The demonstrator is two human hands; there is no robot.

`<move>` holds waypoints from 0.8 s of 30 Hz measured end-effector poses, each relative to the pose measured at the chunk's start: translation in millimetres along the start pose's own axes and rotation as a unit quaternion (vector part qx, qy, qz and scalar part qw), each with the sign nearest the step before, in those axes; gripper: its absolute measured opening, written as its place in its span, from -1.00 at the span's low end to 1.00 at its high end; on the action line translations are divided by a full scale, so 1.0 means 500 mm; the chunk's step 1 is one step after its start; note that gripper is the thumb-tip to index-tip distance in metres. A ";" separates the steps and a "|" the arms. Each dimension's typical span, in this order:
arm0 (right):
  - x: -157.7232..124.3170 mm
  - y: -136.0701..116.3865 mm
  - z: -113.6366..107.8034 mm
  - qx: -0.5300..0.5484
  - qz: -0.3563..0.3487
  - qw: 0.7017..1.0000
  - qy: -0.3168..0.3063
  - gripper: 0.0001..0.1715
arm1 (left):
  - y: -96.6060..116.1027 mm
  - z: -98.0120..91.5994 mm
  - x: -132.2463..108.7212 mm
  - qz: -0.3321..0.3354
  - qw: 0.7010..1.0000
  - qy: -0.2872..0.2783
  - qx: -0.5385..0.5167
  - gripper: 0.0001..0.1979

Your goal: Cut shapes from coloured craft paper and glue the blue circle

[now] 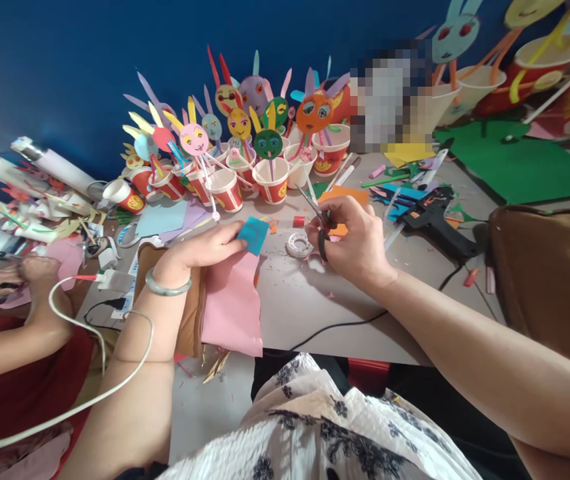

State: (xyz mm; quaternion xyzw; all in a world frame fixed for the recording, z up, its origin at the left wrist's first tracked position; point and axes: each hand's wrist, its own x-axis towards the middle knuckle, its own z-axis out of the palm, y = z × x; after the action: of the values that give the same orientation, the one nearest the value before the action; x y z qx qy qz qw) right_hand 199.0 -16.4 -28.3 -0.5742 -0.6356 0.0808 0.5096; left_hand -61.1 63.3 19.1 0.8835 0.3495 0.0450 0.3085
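Observation:
My left hand (pixel 215 244) pinches a small piece of blue paper (pixel 255 236), which bears a faint drawn line. That hand is above a sheet of pink paper (pixel 232 303) hanging over the table's front edge. On the right, my right hand (pixel 357 237) grips a pair of scissors (pixel 321 217) by the black handles. Their blades are parted and point up and to the left, apart from the blue paper. Between my hands lie a white tape roll (pixel 299 245) and a small red piece (pixel 299 221). Orange paper (pixel 345 195) lies behind my right hand.
Paper cups (pixel 271 180) with colourful paper faces stand along the blue wall. A black glue gun (pixel 439 223) and its cord lie at right, near a brown bag (pixel 549 287) and green board (pixel 525 160). A white cable (pixel 147 347) crosses my left arm. Another person's hands (pixel 39 270) work at far left.

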 end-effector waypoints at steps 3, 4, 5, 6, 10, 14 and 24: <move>0.000 0.000 0.000 0.002 -0.006 1.000 0.007 -0.78 | -0.012 -0.006 -0.004 -0.018 0.998 0.001 -0.055 -0.75; 0.000 0.000 0.000 0.001 -0.008 1.000 0.010 -0.78 | -0.015 -0.008 -0.005 -0.029 0.997 -0.009 -0.077 -0.75; -0.001 0.000 0.000 0.000 -0.011 1.000 0.012 -0.77 | -0.018 -0.010 -0.006 -0.039 0.994 -0.023 -0.095 -0.74; -0.001 0.000 0.001 -0.001 -0.013 1.000 0.012 -0.77 | -0.019 -0.012 -0.007 -0.045 0.993 -0.038 -0.106 -0.73; -0.005 -0.002 0.002 -0.001 -0.020 1.000 0.012 -0.79 | -0.013 -0.015 -0.006 -0.031 0.993 -0.068 -0.092 -0.74; -0.006 -0.003 0.001 -0.004 -0.019 1.000 0.004 -0.80 | 0.009 -0.014 -0.002 -0.056 0.985 -0.124 -0.104 -0.72; -0.008 0.002 0.005 -0.009 -0.026 1.000 0.001 -0.78 | 0.028 -0.009 -0.001 -0.071 0.984 -0.136 -0.092 -0.74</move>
State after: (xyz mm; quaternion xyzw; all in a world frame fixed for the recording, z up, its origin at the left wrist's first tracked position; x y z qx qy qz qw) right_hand 196.8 -18.3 -32.5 -0.5621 -0.6504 0.0614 0.5072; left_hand -54.8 57.3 30.7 0.8222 0.3602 -0.0650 0.4358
